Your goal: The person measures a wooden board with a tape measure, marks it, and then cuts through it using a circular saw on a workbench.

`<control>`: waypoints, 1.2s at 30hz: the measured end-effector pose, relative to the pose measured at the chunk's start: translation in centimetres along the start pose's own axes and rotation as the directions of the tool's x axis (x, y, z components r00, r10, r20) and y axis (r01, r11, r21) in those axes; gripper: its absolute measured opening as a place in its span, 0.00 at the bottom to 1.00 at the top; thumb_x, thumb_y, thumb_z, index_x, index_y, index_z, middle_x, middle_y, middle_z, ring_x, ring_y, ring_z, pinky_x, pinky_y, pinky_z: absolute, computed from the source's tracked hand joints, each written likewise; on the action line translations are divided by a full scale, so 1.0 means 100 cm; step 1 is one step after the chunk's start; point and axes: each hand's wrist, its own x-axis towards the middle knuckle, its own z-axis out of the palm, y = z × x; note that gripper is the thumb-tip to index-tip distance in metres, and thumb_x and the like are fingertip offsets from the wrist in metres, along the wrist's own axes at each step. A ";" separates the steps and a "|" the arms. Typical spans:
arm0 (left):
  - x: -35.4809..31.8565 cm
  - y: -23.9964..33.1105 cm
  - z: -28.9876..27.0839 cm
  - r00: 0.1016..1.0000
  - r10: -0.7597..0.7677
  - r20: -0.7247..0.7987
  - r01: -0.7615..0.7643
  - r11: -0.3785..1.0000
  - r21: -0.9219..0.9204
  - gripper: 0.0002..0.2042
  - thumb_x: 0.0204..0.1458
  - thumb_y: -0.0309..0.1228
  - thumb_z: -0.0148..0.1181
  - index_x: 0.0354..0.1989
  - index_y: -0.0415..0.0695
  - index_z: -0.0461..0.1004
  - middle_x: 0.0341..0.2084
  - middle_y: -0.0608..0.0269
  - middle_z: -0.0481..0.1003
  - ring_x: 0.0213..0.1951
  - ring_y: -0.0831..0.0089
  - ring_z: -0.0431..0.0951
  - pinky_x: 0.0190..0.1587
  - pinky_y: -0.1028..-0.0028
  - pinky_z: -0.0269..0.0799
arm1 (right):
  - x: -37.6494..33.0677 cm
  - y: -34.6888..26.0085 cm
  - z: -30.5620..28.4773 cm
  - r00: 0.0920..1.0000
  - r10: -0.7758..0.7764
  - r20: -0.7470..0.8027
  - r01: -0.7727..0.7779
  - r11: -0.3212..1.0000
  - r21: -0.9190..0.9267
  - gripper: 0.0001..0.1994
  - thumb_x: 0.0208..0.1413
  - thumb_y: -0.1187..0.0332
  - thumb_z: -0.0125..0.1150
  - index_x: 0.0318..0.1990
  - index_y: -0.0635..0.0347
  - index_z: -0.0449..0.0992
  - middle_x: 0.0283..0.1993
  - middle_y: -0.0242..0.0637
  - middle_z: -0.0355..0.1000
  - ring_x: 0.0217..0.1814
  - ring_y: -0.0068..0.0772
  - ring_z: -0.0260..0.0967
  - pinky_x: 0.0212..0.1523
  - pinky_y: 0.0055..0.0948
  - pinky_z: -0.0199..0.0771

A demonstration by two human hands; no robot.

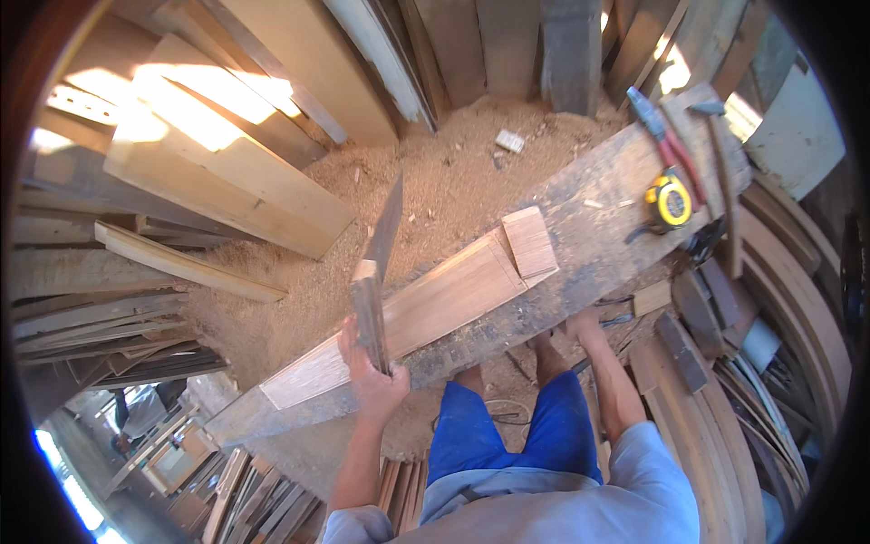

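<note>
My left hand [373, 385] is closed around the lower end of a wooden-handled tool [370, 313] with a flat, dark, tapering blade, possibly a handsaw seen nearly edge-on. The tool stands upright over a long pale board [444, 299], its blade pointing away from me. That board lies lengthwise on a thick, worn bench plank [589, 236]. A short wooden block [529, 240] rests at the board's right end. My right hand [582, 324] is low at the plank's near edge, and its fingers are too unclear to read.
Pliers with red handles [675, 154] and a yellow tape measure [671, 201] lie on the plank's right end. Sawdust [453, 172] covers the ground beyond. Leaning boards [227, 172] crowd the far left, and curved timber pieces [788, 281] are stacked at right.
</note>
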 end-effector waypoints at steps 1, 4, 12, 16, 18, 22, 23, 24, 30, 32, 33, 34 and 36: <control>0.002 0.001 -0.003 1.000 0.029 0.005 -0.029 0.999 0.016 0.34 0.40 0.20 0.54 0.63 0.29 0.62 0.58 0.34 0.66 0.62 0.43 0.67 0.69 0.56 0.58 | -0.017 -0.016 -0.054 0.997 0.054 0.057 -0.059 0.995 0.083 0.15 0.57 0.62 0.61 0.46 0.62 0.81 0.45 0.54 0.81 0.49 0.54 0.81 0.49 0.47 0.81; 0.005 -0.003 -0.002 0.998 0.061 0.028 -0.060 0.998 -0.036 0.34 0.37 0.21 0.55 0.60 0.27 0.64 0.66 0.34 0.61 0.71 0.39 0.56 0.76 0.48 0.43 | -0.078 -0.065 -0.212 0.982 0.164 0.095 -0.188 0.898 0.398 0.14 0.58 0.63 0.61 0.47 0.63 0.80 0.38 0.55 0.80 0.44 0.55 0.81 0.46 0.48 0.79; 0.005 -0.008 0.004 0.989 0.133 -0.063 -0.140 0.983 -0.118 0.22 0.36 0.24 0.57 0.44 0.30 0.70 0.65 0.30 0.63 0.73 0.38 0.55 0.76 0.43 0.41 | -0.019 -0.126 -0.344 0.856 0.250 -0.452 -0.031 0.898 0.439 0.23 0.61 0.58 0.62 0.60 0.59 0.75 0.53 0.55 0.77 0.58 0.54 0.73 0.58 0.47 0.72; -0.003 -0.035 0.032 0.953 0.202 -0.226 -0.240 0.958 -0.155 0.22 0.37 0.25 0.60 0.44 0.29 0.70 0.64 0.29 0.64 0.70 0.37 0.59 0.73 0.40 0.47 | 0.056 -0.123 -0.286 0.869 0.065 -0.491 0.100 0.948 0.303 0.29 0.61 0.50 0.63 0.65 0.56 0.71 0.49 0.55 0.78 0.54 0.56 0.76 0.57 0.48 0.74; 0.000 -0.027 0.039 0.940 0.219 -0.261 -0.272 0.944 -0.185 0.21 0.39 0.26 0.62 0.44 0.29 0.71 0.63 0.31 0.66 0.67 0.35 0.63 0.69 0.38 0.53 | 0.063 -0.057 -0.246 0.831 0.136 -0.540 -0.057 0.985 0.160 0.24 0.60 0.54 0.62 0.58 0.60 0.73 0.47 0.52 0.78 0.49 0.57 0.76 0.50 0.52 0.75; 0.003 -0.027 0.016 0.959 0.086 -0.270 -0.213 0.846 -0.489 0.23 0.51 0.28 0.63 0.56 0.31 0.71 0.63 0.30 0.67 0.68 0.35 0.64 0.71 0.46 0.57 | 0.051 0.081 -0.237 0.809 0.074 -0.583 0.013 0.990 0.143 0.12 0.54 0.63 0.64 0.42 0.60 0.82 0.37 0.38 0.77 0.36 0.41 0.73 0.41 0.46 0.76; 0.006 -0.032 -0.005 0.950 0.019 -0.313 -0.210 0.780 -0.589 0.23 0.51 0.28 0.63 0.55 0.31 0.72 0.62 0.29 0.68 0.67 0.36 0.65 0.70 0.47 0.57 | 0.046 0.126 -0.262 0.709 0.496 -0.502 -0.001 0.712 0.702 0.12 0.57 0.62 0.62 0.40 0.61 0.84 0.30 0.34 0.75 0.31 0.32 0.71 0.38 0.39 0.75; -0.007 -0.041 -0.025 0.948 -0.062 -0.311 -0.164 0.744 -0.647 0.22 0.51 0.28 0.63 0.54 0.31 0.72 0.61 0.28 0.68 0.67 0.36 0.65 0.70 0.47 0.57 | 0.035 0.115 -0.252 0.719 0.464 -0.517 0.149 0.624 0.767 0.17 0.61 0.58 0.60 0.43 0.64 0.83 0.30 0.31 0.74 0.33 0.26 0.68 0.34 0.33 0.72; -0.102 -0.134 -0.092 0.754 -0.608 0.247 0.365 0.075 -0.928 0.12 0.57 0.35 0.67 0.41 0.39 0.75 0.26 0.68 0.74 0.27 0.78 0.73 0.31 0.71 0.74 | 0.048 0.022 -0.276 0.779 0.554 -0.293 0.132 0.311 0.941 0.20 0.61 0.61 0.58 0.58 0.60 0.75 0.48 0.36 0.75 0.49 0.33 0.74 0.47 0.35 0.76; -0.116 -0.155 -0.100 0.582 -0.765 0.276 0.214 -0.183 -0.960 0.11 0.57 0.36 0.68 0.35 0.42 0.74 0.25 0.67 0.74 0.25 0.79 0.72 0.29 0.72 0.73 | 0.073 -0.023 -0.277 0.879 0.332 -0.343 0.280 0.224 0.933 0.18 0.63 0.66 0.57 0.59 0.56 0.74 0.51 0.35 0.74 0.52 0.31 0.73 0.48 0.32 0.77; -0.137 -0.174 -0.119 0.472 -0.851 0.229 0.178 -0.162 -0.970 0.11 0.58 0.36 0.68 0.34 0.43 0.73 0.23 0.67 0.73 0.24 0.78 0.72 0.28 0.71 0.73 | 0.070 -0.107 -0.266 0.947 0.209 -0.244 0.255 -0.029 0.966 0.18 0.64 0.67 0.57 0.60 0.56 0.73 0.52 0.34 0.74 0.51 0.30 0.74 0.46 0.31 0.78; -0.167 -0.191 -0.142 0.346 -0.921 0.182 0.147 -0.139 -0.979 0.12 0.58 0.36 0.68 0.32 0.44 0.72 0.22 0.67 0.73 0.23 0.77 0.73 0.28 0.71 0.73 | 0.025 -0.231 -0.284 0.992 0.078 -0.095 0.091 0.055 0.994 0.22 0.62 0.68 0.59 0.63 0.59 0.71 0.53 0.36 0.74 0.51 0.29 0.74 0.45 0.29 0.79; -0.228 -0.267 -0.114 0.285 -0.956 0.073 0.046 -0.063 -0.997 0.12 0.58 0.35 0.68 0.32 0.44 0.71 0.20 0.67 0.71 0.22 0.75 0.72 0.26 0.70 0.73 | -0.026 -0.377 -0.332 0.994 -0.113 0.000 0.037 0.331 0.943 0.29 0.58 0.68 0.64 0.68 0.60 0.68 0.55 0.41 0.75 0.55 0.34 0.74 0.49 0.31 0.78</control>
